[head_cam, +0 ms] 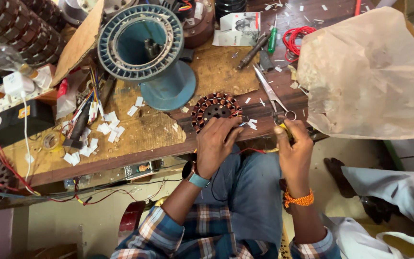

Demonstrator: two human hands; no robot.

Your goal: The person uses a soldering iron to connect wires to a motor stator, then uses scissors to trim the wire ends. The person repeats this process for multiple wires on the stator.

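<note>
Cluttered worktop: our left hand steadies the wound stator; right hand, at three o'clock, grips a yellow-handled tool; leads untrimmed, we judge.

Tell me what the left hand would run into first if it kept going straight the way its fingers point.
The left hand points away from the body, fingers already at the copper-wound stator. That stator comes first; beyond it stands the blue motor housing, though depth is hard to judge.
</note>
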